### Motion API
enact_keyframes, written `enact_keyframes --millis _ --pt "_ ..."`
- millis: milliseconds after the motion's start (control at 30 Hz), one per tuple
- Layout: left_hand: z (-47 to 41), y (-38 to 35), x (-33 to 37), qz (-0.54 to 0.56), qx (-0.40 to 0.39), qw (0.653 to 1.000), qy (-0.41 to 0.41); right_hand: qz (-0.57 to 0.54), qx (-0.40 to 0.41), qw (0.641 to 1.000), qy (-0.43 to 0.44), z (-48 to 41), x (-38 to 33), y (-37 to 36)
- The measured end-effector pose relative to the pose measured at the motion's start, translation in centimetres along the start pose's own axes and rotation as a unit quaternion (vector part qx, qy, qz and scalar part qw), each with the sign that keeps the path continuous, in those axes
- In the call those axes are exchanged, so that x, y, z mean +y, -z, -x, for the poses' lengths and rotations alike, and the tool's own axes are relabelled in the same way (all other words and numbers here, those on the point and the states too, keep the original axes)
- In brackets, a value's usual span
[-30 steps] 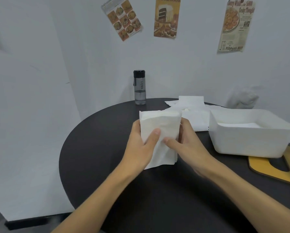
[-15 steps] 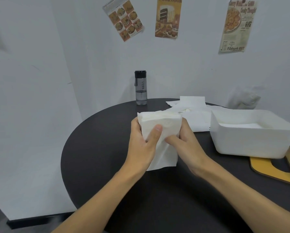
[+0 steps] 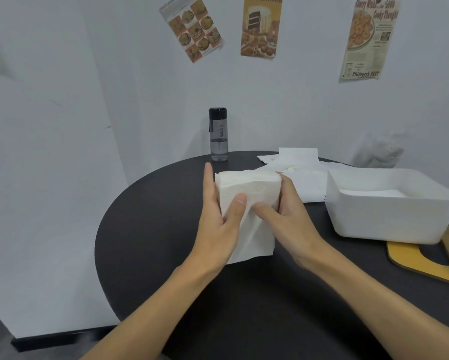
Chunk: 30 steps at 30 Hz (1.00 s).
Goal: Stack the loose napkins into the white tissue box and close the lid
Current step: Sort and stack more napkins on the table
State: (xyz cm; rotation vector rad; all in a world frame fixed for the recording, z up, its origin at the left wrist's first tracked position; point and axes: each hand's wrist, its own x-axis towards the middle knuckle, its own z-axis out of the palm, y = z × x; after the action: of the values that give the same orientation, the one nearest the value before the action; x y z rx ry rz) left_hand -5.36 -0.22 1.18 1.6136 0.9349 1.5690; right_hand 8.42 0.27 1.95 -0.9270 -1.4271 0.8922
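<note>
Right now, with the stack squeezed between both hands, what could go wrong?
1. The left hand and right hand grip the napkin stack only near its top. The lower front sheets hang loose and could slip out in transit.
2. The white tissue box already holds napkins, so a splayed stack may catch on its rim.

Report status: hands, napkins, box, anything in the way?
Held upright between left grip and right grip: napkin stack. White box open, lid off beside it. More loose napkins behind. Nothing between stack and box.
</note>
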Motion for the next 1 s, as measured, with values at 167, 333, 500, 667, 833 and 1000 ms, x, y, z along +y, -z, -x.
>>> enact_keyframes --millis 167,333,500,667,833,1000 --pt "0.0 0.4 -0.8 -0.014 0.039 0.999 -0.018 0.024 -0.004 1.0 -0.001 0.0 0.2 -0.1" --pt "0.2 0.8 -0.8 -0.036 0.04 0.998 -0.016 0.023 0.011 1.0 -0.002 -0.1 0.5 0.3" --pt "0.5 0.6 -0.4 -0.062 0.014 0.998 -0.024 0.025 0.012 1.0 -0.002 0.1 0.2 0.1" --pt "0.7 0.7 -0.6 -0.057 -0.011 0.998 -0.016 0.052 0.025 0.998 0.005 0.1 0.0 0.1" --pt "0.5 0.9 -0.8 -0.018 0.014 1.0 0.009 0.06 0.019 0.998 0.0 0.2 0.0 0.1" --pt "0.1 1.5 -1.2 0.008 0.036 0.998 0.043 0.049 0.026 0.998 -0.006 0.0 0.1 0.2"
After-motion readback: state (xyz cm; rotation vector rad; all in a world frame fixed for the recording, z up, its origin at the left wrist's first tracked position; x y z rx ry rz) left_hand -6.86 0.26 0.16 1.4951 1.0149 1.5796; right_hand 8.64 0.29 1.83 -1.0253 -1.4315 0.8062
